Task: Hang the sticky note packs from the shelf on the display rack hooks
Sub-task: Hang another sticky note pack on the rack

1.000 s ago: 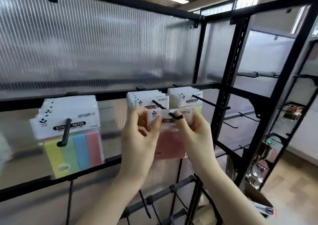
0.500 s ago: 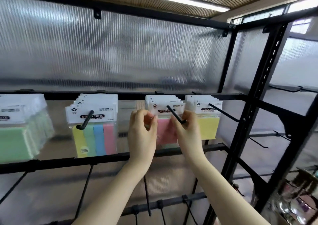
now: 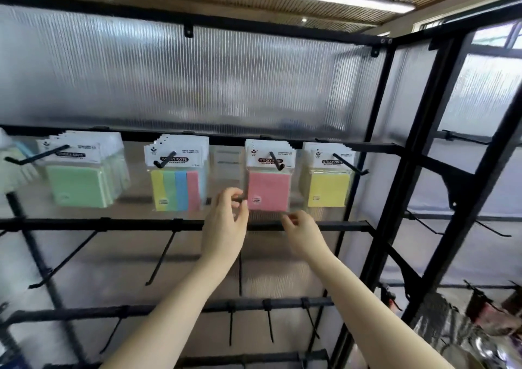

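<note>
Several stacks of sticky note packs hang on black hooks along the rack's upper bar. The pink pack (image 3: 268, 190) hangs at the front of its stack on a hook (image 3: 276, 161). To its left hang a striped multi-colour pack (image 3: 178, 189) and a green pack (image 3: 76, 183); a yellow pack (image 3: 327, 187) hangs to its right. My left hand (image 3: 226, 224) is by the pink pack's lower left corner, fingers loosely curled and holding nothing. Just under its lower right corner is my right hand (image 3: 303, 231), relaxed and apart from it.
The black crossbar (image 3: 113, 224) below the packs carries bare hooks (image 3: 161, 258) that slant towards me, and more bare hooks hang from a lower bar (image 3: 271, 323). The rack's black upright post (image 3: 395, 187) stands on the right. Blurred goods (image 3: 485, 317) lie at the lower right.
Both hands have let go of the pink pack, which now hangs on its hook, and have dropped to its lower corners. The view has swung left and up.
</note>
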A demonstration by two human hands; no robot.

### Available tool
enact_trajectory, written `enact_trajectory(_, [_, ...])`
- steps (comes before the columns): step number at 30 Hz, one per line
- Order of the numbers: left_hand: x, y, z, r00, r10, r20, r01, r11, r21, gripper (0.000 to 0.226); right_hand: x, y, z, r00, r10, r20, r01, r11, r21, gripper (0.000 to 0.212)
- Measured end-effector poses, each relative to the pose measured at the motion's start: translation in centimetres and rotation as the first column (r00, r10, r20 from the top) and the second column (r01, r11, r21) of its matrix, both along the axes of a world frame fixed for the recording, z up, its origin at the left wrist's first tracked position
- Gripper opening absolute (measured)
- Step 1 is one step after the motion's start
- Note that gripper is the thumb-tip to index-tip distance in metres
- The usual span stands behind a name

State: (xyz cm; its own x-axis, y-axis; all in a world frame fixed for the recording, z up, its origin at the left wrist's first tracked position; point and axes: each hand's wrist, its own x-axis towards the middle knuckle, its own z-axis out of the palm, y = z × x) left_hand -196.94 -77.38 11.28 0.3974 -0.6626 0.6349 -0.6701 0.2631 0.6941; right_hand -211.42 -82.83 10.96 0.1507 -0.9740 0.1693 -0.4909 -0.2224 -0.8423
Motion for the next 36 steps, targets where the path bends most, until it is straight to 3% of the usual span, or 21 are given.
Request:
enact_trajectory(4, [1.0, 3.6, -1.5, 0.996, -0.020, 0.089, 0.006, 0.987, 0.161, 0.012, -0.4, 2.4, -1.1, 0.997, 0.053, -0.057, -0.049, 0.996, 0.076, 0.029])
enact_trajectory(7, [2.1, 6.6, -3.0, 0.986, 0.013, 0.169, -0.050, 0.975, 0.216, 0.011, 0.3, 4.6, -1.5, 0.991, 0.110, -0.081, -0.108, 0.994, 0.030, 0.026])
enact_trajectory(15, [7.9, 14.3, -5.6, 0.985, 0.084, 0.152, -0.139, 0.906, 0.400, 0.010, 7.6, 11.2, -0.3, 0.944, 0.322, -0.071, -0.326, 0.944, -0.047, 0.024])
enact_trajectory(24, [22.5, 24.3, -6.1, 0.961, 0.170, 0.217, -0.270, 0.742, 0.614, 0.012, 23.6, 18.7, 0.5, 0.820, 0.551, -0.153, -0.563, 0.826, -0.040, 0.025])
enact_trajectory(36, [43.4, 40.0, -6.2, 0.864, 0.423, 0.274, -0.486, 0.558, 0.672, 0.015, 48.0, 31.2, -1.6, 0.624, 0.746, -0.232, -0.761, 0.647, 0.035, 0.020])
